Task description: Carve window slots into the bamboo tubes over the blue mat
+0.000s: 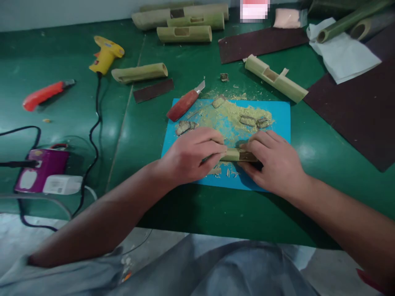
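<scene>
A short pale bamboo piece (232, 154) lies low over the blue mat (191, 185), held between both hands. My left hand (197, 156) is closed around its left end, hiding that end. Around the right end, my right hand (273, 158) is closed too. Beside the right fingers is a dark brown patch; I cannot tell whether it is a cut-out or a scrap of sandpaper. Shavings and pale dust (234, 115) cover the mat's far half, with several worn sandpaper scraps (247, 120) among them. A red-handled carving knife (185, 103) rests across the mat's far left corner.
Notched bamboo tubes (185, 34) lie at the back, and another (276, 78) sits beyond the mat's right side. At left are a yellow glue gun (106, 53), a red utility knife (45, 95) and a purple power adapter (43, 168) with cords. Brown sandpaper sheets (358, 111) spread right.
</scene>
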The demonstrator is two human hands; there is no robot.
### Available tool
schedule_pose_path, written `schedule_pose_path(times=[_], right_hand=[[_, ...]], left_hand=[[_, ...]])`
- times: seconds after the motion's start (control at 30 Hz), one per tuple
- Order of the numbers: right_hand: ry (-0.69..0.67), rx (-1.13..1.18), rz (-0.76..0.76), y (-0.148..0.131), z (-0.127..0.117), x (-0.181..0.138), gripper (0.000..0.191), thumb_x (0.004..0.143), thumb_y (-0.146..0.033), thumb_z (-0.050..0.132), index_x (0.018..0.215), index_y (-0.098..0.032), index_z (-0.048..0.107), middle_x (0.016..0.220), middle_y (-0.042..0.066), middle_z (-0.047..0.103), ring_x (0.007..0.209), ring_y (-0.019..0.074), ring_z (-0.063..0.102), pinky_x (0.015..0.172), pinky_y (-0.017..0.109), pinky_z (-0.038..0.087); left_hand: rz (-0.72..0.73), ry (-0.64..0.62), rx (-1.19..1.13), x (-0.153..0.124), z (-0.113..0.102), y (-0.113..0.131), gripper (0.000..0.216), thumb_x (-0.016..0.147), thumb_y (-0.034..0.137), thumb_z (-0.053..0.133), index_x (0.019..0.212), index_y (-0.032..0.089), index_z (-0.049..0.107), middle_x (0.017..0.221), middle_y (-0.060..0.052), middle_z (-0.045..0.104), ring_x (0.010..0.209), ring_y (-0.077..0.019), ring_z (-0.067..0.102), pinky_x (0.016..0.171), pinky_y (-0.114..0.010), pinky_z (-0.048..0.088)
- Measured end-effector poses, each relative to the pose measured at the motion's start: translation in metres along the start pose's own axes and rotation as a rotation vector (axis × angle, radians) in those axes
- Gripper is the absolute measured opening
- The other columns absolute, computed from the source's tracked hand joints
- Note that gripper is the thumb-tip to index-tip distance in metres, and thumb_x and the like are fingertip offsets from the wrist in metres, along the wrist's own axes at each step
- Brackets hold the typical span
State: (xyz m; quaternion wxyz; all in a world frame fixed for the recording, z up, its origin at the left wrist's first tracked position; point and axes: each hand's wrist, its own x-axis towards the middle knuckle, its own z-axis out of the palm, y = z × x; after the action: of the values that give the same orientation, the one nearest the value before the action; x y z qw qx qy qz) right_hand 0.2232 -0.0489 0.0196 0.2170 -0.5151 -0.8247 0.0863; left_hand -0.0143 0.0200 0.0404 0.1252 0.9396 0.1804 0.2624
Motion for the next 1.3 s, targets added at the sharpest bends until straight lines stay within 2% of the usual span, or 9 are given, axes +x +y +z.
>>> schedule_pose_path(times=[0.17, 0.33, 0.5, 0.63, 0.77, 0.93, 1.0, 1.13, 1.3], right_hand=[[0.015, -0.005, -0.014, 0.0, 0.0, 0.0, 0.016, 0.096, -0.032, 0.06, 0.095, -0.019, 0.069, 0.096, 0.011, 0.068, 0.09, 0.0255, 0.054, 0.073, 0.038, 0.036], [-0.012, 0.004, -0.007, 0.0, 0.0, 0.0, 0.019, 0.096, -0.033, 0.057, 0.096, -0.019, 0.069, 0.098, 0.011, 0.068, 0.09, 0.026, 0.053, 0.074, 0.038, 0.036], [-0.011, 0.009, -0.004, 0.001, 0.0, 0.001, 0.018, 0.095, -0.032, 0.057, 0.096, -0.019, 0.069, 0.098, 0.011, 0.067, 0.09, 0.0259, 0.053, 0.074, 0.039, 0.036], [-0.011, 0.011, -0.006, 0.0, 0.0, 0.001, 0.018, 0.097, -0.033, 0.056, 0.095, -0.02, 0.069, 0.098, 0.011, 0.067, 0.09, 0.0258, 0.053, 0.074, 0.039, 0.035], [0.001, 0.018, -0.006, 0.001, 0.0, 0.001, 0.017, 0.095, -0.032, 0.058, 0.095, -0.02, 0.069, 0.097, 0.01, 0.067, 0.091, 0.0256, 0.054, 0.074, 0.038, 0.035], [-0.004, 0.025, -0.025, 0.001, 0.0, 0.0, 0.018, 0.095, -0.032, 0.057, 0.094, -0.019, 0.068, 0.096, 0.011, 0.067, 0.089, 0.0253, 0.053, 0.074, 0.039, 0.035], [-0.013, 0.019, -0.019, 0.001, -0.001, 0.0, 0.017, 0.094, -0.032, 0.057, 0.094, -0.019, 0.068, 0.096, 0.011, 0.067, 0.089, 0.0251, 0.053, 0.073, 0.038, 0.035], [-0.033, 0.029, -0.021, 0.0, -0.002, 0.001, 0.017, 0.095, -0.032, 0.057, 0.093, -0.019, 0.068, 0.097, 0.011, 0.067, 0.089, 0.0255, 0.053, 0.073, 0.038, 0.035], [0.003, 0.02, -0.03, 0.0, -0.001, 0.0, 0.017, 0.094, -0.032, 0.059, 0.092, -0.018, 0.067, 0.095, 0.011, 0.067, 0.088, 0.0252, 0.053, 0.072, 0.038, 0.035]], left_hand=[[-0.025, -0.022, -0.015, 0.003, 0.001, 0.002, 0.012, 0.1, 0.017, 0.059, 0.096, 0.022, 0.068, 0.097, -0.004, 0.073, 0.084, -0.0173, 0.068, 0.076, -0.034, 0.055], [0.02, -0.04, -0.045, 0.002, 0.002, 0.004, 0.01, 0.099, 0.017, 0.06, 0.099, 0.02, 0.069, 0.098, -0.006, 0.073, 0.083, -0.0184, 0.067, 0.075, -0.034, 0.054], [-0.063, -0.037, -0.007, 0.002, 0.004, 0.004, 0.013, 0.101, 0.02, 0.057, 0.097, 0.026, 0.069, 0.099, -0.003, 0.074, 0.086, -0.0192, 0.069, 0.079, -0.036, 0.054], [-0.07, -0.081, -0.035, 0.003, 0.003, 0.006, 0.017, 0.101, 0.021, 0.056, 0.095, 0.026, 0.07, 0.098, -0.004, 0.074, 0.085, -0.0192, 0.068, 0.077, -0.037, 0.054], [-0.08, -0.064, 0.005, 0.004, 0.003, 0.009, 0.017, 0.101, 0.021, 0.055, 0.095, 0.024, 0.071, 0.097, -0.004, 0.074, 0.085, -0.0193, 0.068, 0.078, -0.037, 0.054], [0.003, -0.031, -0.012, 0.006, 0.007, 0.01, 0.013, 0.101, 0.019, 0.057, 0.095, 0.023, 0.068, 0.097, -0.004, 0.074, 0.082, -0.0182, 0.066, 0.074, -0.036, 0.054], [-0.015, -0.012, -0.006, 0.006, 0.007, 0.009, 0.013, 0.1, 0.018, 0.058, 0.094, 0.023, 0.068, 0.095, -0.004, 0.073, 0.082, -0.0184, 0.065, 0.073, -0.036, 0.053], [-0.031, -0.059, -0.044, 0.006, 0.007, 0.011, 0.014, 0.101, 0.019, 0.056, 0.094, 0.024, 0.067, 0.098, -0.005, 0.073, 0.084, -0.019, 0.066, 0.076, -0.037, 0.054], [-0.048, -0.041, -0.02, 0.005, 0.008, 0.012, 0.014, 0.101, 0.018, 0.058, 0.091, 0.022, 0.067, 0.096, -0.004, 0.072, 0.084, -0.0182, 0.066, 0.076, -0.035, 0.053]])
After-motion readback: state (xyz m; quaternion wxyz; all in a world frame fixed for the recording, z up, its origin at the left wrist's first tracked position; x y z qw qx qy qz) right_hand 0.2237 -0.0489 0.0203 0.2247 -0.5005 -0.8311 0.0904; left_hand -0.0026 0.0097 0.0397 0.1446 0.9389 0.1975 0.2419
